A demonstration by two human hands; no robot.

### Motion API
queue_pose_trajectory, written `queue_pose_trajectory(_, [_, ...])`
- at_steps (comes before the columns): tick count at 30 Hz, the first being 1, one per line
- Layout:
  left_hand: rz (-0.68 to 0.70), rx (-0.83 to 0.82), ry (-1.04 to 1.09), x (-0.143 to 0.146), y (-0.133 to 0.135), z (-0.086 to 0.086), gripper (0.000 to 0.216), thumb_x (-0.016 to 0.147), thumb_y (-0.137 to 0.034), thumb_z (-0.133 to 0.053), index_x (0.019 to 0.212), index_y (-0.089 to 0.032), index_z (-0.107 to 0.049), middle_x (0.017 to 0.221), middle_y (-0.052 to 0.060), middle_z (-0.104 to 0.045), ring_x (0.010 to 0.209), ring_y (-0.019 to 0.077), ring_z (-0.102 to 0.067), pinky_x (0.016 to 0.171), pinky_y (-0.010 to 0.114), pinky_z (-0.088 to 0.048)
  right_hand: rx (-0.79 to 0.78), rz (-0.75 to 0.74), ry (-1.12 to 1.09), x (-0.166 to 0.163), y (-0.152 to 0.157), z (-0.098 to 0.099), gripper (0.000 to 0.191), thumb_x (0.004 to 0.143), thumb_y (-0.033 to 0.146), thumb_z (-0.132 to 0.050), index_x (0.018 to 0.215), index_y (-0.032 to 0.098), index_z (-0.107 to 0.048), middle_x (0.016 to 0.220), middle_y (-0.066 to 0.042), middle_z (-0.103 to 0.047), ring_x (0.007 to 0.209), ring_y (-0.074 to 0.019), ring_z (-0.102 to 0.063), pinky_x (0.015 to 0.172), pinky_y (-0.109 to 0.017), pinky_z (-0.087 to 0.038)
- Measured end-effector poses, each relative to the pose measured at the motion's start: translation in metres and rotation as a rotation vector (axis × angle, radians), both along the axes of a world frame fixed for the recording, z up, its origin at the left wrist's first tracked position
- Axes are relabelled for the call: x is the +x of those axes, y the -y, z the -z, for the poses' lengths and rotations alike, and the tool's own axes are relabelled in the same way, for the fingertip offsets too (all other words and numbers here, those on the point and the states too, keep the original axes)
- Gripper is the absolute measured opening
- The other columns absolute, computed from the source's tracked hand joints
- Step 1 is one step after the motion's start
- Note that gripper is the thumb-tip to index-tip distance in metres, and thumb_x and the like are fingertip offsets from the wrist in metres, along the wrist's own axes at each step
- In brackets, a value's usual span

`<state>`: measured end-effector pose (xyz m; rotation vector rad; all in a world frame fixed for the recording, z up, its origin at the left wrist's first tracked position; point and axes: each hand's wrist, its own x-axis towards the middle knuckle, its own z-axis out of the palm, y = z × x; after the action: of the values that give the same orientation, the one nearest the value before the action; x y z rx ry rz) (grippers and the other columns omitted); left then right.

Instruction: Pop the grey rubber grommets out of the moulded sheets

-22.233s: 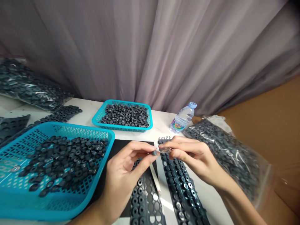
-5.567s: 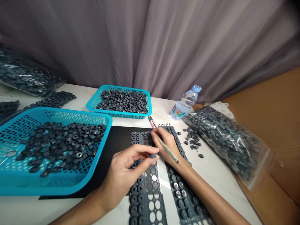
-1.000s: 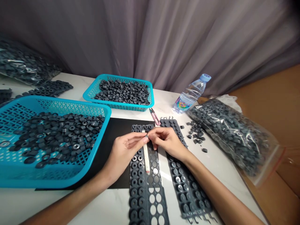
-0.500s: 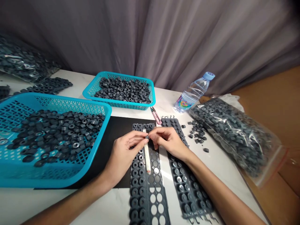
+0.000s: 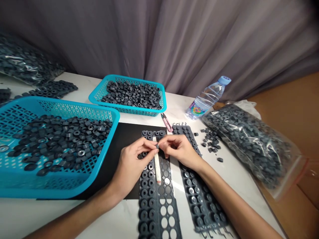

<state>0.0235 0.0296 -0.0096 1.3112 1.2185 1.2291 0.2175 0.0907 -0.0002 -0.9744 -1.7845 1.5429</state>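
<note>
Ring (image 5: 157,145) pinched by left hand (image 5: 129,164), right hand (image 5: 179,151) above strip (image 5: 150,192); basket rim (image 5: 115,123) near.

A grey-mauve curtain (image 5: 174,39) hangs in deep folds across the whole upper half of the frame, softly lit; below it a white table (image 5: 37,212) fills the lower left and centre. A plain brown board (image 5: 286,109) stands along the right edge.

The left strip (image 5: 147,202) and right strip (image 5: 199,202) lie side by side on the bench (image 5: 234,179) before me, a stick (image 5: 157,169) on the left 1. My left hand (image 5: 132,166) and right hand (image 5: 180,151) meet on 1 ring (image 5: 157,146) over its far end. Near basket (image 5: 113,124) at left, far basket (image 5: 163,99) behind; bottle (image 5: 208,99) and bag (image 5: 251,146) at right.
</note>
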Motion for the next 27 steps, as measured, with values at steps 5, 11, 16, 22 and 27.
queue_pose_trajectory(5, [0.002,0.012,-0.012,-0.0008,0.0005,-0.0006,0.008,0.088,-0.021,-0.074,0.083,-0.019,-0.068,0.107,0.005,-0.078,0.097,0.02,-0.076,0.093,0.03,-0.061,-0.004,0.01,-0.01,-0.0004,0.0002,-0.0019,0.019,0.093,0.031,-0.068,0.088,0.014,-0.074,0.075,-0.002,-0.066,0.058,-0.0107,-0.056,0.057,-0.024,-0.045])
queue_pose_trajectory(11, [-0.004,-0.019,0.021,-0.0001,-0.0005,-0.0025,0.011,0.086,-0.022,-0.075,0.082,-0.018,-0.066,0.106,0.006,-0.078,0.097,0.0206,-0.077,0.092,0.031,-0.061,0.002,0.0,0.016,0.0019,-0.0005,0.0017,0.015,0.09,0.028,-0.071,0.09,0.014,-0.074,0.076,-0.001,-0.067,0.059,-0.011,-0.058,0.059,-0.024,-0.046])
queue_pose_trajectory(16, [-0.008,-0.007,0.035,-0.0001,-0.0003,-0.0015,0.012,0.087,-0.022,-0.075,0.083,-0.019,-0.063,0.107,0.006,-0.078,0.1,0.021,-0.076,0.094,0.031,-0.061,0.007,-0.005,-0.007,0.0028,-0.0001,0.0013,0.019,0.094,0.032,-0.068,0.089,0.014,-0.074,0.075,-0.001,-0.066,0.059,-0.0112,-0.058,0.059,-0.024,-0.046])
queue_pose_trajectory(22, [-0.002,-0.008,0.077,0.0005,-0.002,0.0014,0.018,0.084,-0.026,-0.078,0.095,-0.02,-0.064,0.104,0.006,-0.078,0.098,0.0214,-0.077,0.095,0.034,-0.063,-0.01,0.005,-0.004,0.0022,0.0001,0.0008,0.018,0.091,0.032,-0.072,0.09,0.014,-0.073,0.076,-0.002,-0.066,0.059,-0.0114,-0.058,0.059,-0.024,-0.047])
queue_pose_trajectory(27, [0.014,-0.053,0.088,0.0014,-0.0012,0.0014,0.022,0.084,-0.03,-0.079,0.099,-0.019,-0.07,0.104,0.006,-0.079,0.098,0.0227,-0.078,0.096,0.034,-0.063,-0.033,0.017,-0.038,0.0026,-0.0001,0.0017,0.019,0.092,0.034,-0.071,0.091,0.015,-0.073,0.076,-0.001,-0.065,0.058,-0.0111,-0.058,0.058,-0.024,-0.048])
